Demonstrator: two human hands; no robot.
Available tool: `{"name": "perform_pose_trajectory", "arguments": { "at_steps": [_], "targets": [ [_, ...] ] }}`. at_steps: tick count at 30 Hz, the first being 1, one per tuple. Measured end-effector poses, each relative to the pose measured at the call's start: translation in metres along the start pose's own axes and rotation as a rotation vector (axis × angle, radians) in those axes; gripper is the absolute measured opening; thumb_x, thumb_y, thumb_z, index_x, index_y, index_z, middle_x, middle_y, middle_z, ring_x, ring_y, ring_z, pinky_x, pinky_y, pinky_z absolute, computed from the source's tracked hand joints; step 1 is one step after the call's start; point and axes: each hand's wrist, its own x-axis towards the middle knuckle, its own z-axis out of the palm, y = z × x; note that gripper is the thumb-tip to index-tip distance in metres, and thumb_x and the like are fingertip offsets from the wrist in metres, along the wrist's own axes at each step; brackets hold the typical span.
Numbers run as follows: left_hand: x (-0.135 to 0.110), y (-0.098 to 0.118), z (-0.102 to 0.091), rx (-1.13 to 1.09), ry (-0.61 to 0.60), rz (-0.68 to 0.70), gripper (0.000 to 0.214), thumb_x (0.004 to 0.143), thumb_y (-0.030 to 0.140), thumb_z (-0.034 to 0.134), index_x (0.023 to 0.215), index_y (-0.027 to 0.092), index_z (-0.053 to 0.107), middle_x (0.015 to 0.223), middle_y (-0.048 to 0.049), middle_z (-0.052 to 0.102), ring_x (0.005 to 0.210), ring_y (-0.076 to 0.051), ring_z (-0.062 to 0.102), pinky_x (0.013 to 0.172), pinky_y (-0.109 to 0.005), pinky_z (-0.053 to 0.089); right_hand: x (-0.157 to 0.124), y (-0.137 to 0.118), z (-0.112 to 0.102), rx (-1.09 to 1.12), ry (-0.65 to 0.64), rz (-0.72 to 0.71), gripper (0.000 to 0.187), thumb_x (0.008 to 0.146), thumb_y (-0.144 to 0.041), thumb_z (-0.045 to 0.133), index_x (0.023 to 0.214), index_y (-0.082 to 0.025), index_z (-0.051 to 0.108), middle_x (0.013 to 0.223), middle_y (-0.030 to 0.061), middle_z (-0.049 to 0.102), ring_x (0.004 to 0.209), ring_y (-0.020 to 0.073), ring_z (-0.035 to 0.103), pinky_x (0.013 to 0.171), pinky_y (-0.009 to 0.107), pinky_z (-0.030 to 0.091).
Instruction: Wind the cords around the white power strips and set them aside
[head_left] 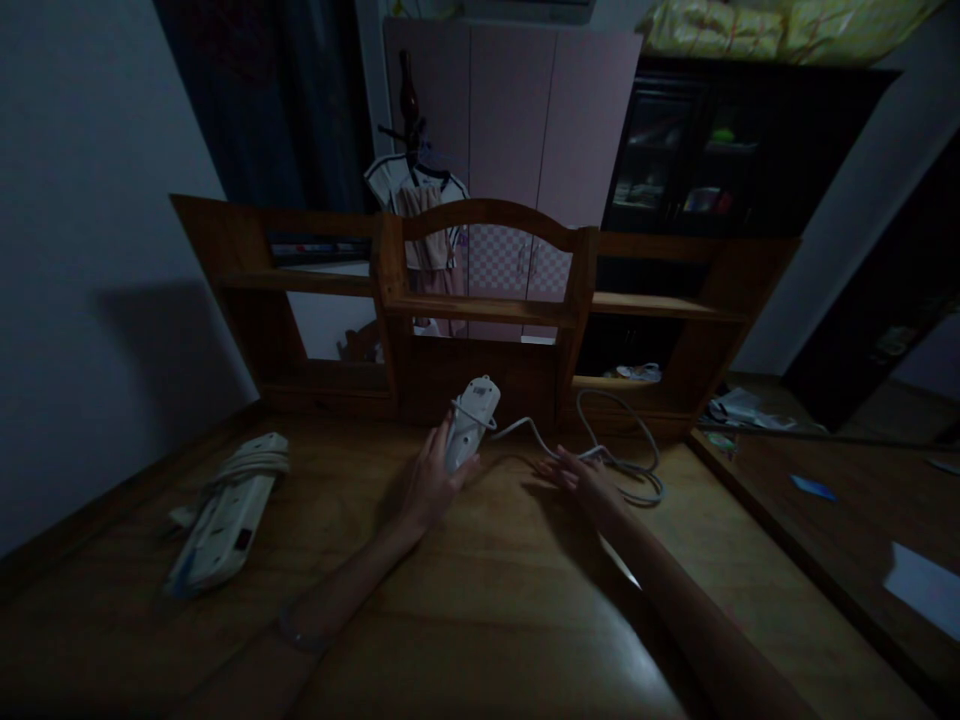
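Note:
My left hand (433,478) grips a white power strip (474,408), tilted up above the wooden table with its underside towards me. One turn of its cord crosses the strip's middle. From there the pale cord (525,422) runs right to my right hand (583,478), whose fingers are closed on it. Beyond that hand the rest of the cord lies in loose loops (654,470) on the table. At the left sits a second power strip (229,525), its cord wrapped around its far end; neither hand touches it.
A wooden shelf unit (484,312) stands along the table's (450,620) back edge. White items (637,372) lie in its right compartment. A lower brown surface (847,530) on the right holds a blue card (813,487), white paper (926,588) and plastic bags (742,408).

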Motion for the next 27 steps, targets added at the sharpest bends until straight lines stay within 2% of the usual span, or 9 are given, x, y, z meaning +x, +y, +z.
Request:
{"name": "perform_pose_trajectory", "arguments": {
  "at_steps": [2,4,8,12,15,19,23,25,27],
  "targets": [
    [0.0,-0.001,0.001,-0.018,0.011,-0.008,0.072,0.085,0.043,0.055,0.146,0.024,0.021,0.143,-0.013,0.038,0.129,-0.028,0.04,0.102,-0.045,0.038,-0.003,0.003,0.001,-0.11,-0.041,0.138,0.027,0.072,-0.036,0.077,0.08,-0.012,0.065,0.083,0.0138,0.072,0.08,0.0253,0.07,0.073,0.032,0.06],
    [-0.001,0.0,0.0,-0.034,0.015,-0.008,0.072,0.086,0.043,0.055,0.146,0.023,0.021,0.142,-0.0123,0.039,0.13,-0.027,0.04,0.103,-0.043,0.038,-0.006,0.002,0.002,-0.237,-0.094,0.262,0.038,0.077,-0.047,0.07,0.079,-0.009,0.067,0.077,0.0172,0.071,0.07,0.0242,0.071,0.064,0.03,0.061],
    [-0.002,0.006,-0.003,-0.027,0.012,0.019,0.07,0.086,0.044,0.053,0.145,0.023,0.021,0.14,-0.0126,0.041,0.126,-0.027,0.044,0.101,-0.041,0.04,-0.009,-0.005,0.002,-0.352,-0.193,0.338,0.051,0.081,-0.057,0.06,0.081,-0.007,0.07,0.076,0.0186,0.071,0.062,0.0204,0.069,0.056,0.025,0.058],
    [-0.005,0.011,-0.004,0.026,-0.009,0.092,0.071,0.087,0.045,0.052,0.145,0.022,0.019,0.142,-0.0138,0.039,0.127,-0.028,0.043,0.101,-0.041,0.041,-0.011,-0.01,0.005,-0.313,-0.267,0.406,0.054,0.084,-0.058,0.054,0.083,-0.007,0.07,0.078,0.0182,0.071,0.065,0.0201,0.07,0.059,0.025,0.058],
    [-0.007,0.014,-0.004,0.101,-0.033,0.183,0.073,0.087,0.045,0.052,0.146,0.021,0.016,0.143,-0.0152,0.038,0.13,-0.03,0.04,0.101,-0.044,0.041,-0.014,-0.008,0.012,-0.203,-0.3,0.39,0.045,0.085,-0.05,0.06,0.09,-0.006,0.068,0.089,0.0195,0.07,0.081,0.0222,0.07,0.074,0.028,0.057],
    [-0.009,0.021,-0.011,0.177,-0.187,0.419,0.074,0.088,0.041,0.05,0.147,0.021,0.01,0.142,-0.0157,0.039,0.128,-0.03,0.041,0.1,-0.045,0.042,-0.021,-0.004,0.024,-0.14,-0.381,0.357,0.037,0.086,-0.044,0.06,0.097,-0.009,0.066,0.1,0.0163,0.069,0.092,0.0224,0.067,0.085,0.034,0.053],
    [-0.009,0.034,-0.019,0.229,-0.44,0.677,0.075,0.084,0.035,0.053,0.147,0.026,0.013,0.143,-0.0132,0.036,0.123,-0.03,0.045,0.096,-0.044,0.045,-0.025,-0.008,0.03,-0.123,-0.44,0.23,0.029,0.082,-0.04,0.064,0.098,-0.016,0.067,0.098,0.0085,0.07,0.082,0.0193,0.067,0.077,0.03,0.052],
    [-0.009,0.038,-0.021,0.247,-0.5,0.743,0.071,0.084,0.035,0.052,0.145,0.03,0.018,0.144,-0.0115,0.035,0.123,-0.029,0.044,0.095,-0.043,0.045,-0.026,-0.014,0.031,-0.096,-0.438,0.242,0.037,0.082,-0.05,0.06,0.094,-0.015,0.067,0.091,0.0076,0.071,0.076,0.0185,0.066,0.071,0.029,0.051],
    [-0.009,0.04,-0.022,0.253,-0.521,0.757,0.067,0.085,0.035,0.051,0.144,0.031,0.021,0.143,-0.0106,0.035,0.12,-0.028,0.046,0.093,-0.042,0.046,-0.026,-0.021,0.03,-0.054,-0.423,0.259,0.046,0.084,-0.057,0.053,0.099,-0.016,0.067,0.093,0.0075,0.07,0.077,0.019,0.065,0.07,0.029,0.05]
  ]
}}
